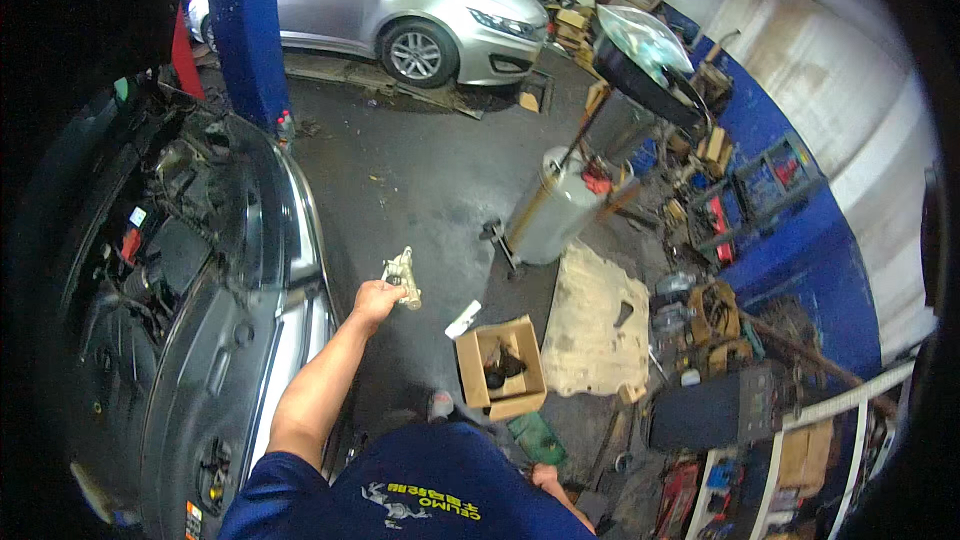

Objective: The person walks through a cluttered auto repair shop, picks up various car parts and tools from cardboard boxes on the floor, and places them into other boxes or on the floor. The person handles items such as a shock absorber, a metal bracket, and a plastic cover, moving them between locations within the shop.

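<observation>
Stretched out ahead over the dark floor, my left hand is closed on a pale metal casting, an irregular bracket-like part with holes. Its exact kind I cannot make out. The car with its bonnet up and its engine bay showing stands just left of that arm. Low by my right side hangs my right hand, beside a green flat item; its fingers are too small and partly hidden to read. Between the hands, an open cardboard box on the floor has dark parts inside.
A white piece lies by the box, next to a beige floor mat. Farther off stands a wheeled grey tank under a black basin. Shelving with tools lines the right; a silver car is parked beyond a blue post.
</observation>
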`<state>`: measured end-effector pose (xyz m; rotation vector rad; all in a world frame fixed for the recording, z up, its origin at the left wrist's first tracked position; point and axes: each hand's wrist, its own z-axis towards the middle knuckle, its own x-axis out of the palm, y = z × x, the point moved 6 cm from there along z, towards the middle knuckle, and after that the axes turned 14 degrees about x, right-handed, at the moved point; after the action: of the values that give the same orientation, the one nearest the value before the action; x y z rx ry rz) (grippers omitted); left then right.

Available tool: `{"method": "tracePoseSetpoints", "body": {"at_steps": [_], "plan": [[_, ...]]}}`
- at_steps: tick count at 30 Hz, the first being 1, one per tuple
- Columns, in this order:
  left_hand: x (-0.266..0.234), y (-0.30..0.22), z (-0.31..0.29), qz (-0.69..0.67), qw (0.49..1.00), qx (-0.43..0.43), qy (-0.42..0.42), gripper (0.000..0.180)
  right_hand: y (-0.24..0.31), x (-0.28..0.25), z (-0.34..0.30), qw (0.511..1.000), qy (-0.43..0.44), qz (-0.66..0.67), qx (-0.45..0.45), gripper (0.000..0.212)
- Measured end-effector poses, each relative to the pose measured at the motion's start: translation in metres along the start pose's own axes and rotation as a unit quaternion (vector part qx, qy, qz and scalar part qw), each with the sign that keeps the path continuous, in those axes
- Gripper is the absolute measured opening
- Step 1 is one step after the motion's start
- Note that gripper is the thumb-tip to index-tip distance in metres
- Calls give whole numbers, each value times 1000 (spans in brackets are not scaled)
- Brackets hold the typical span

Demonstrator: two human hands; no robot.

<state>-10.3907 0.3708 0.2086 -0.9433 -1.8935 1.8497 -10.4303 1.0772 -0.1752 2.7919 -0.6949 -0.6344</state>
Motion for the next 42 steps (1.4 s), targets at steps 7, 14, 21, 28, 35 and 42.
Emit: {"method": "tracePoseSetpoints", "body": {"at_steps": [7,14,21,28,35,42], "plan": [[-27,-34,222,82,992,-64,-65,42,414,-191,26,952,6,277,-131,21],[-22,2,500,13,987,-119,-103,35,597,-201,122,732,-198,-585,-288,31],[-18,-37,751,88,987,-113,-77,45,685,-146,174,957,-68,-282,-30,32],[11,-52,988,68,988,-128,-44,44,918,-162,277,867,-48,-477,-136,47],[41,-65,1213,151,965,-185,-106,53,1211,-313,422,988,-62,114,87,27],[153,-69,1432,145,964,-220,-24,56,1472,-490,450,945,-153,288,-28,26]]}}
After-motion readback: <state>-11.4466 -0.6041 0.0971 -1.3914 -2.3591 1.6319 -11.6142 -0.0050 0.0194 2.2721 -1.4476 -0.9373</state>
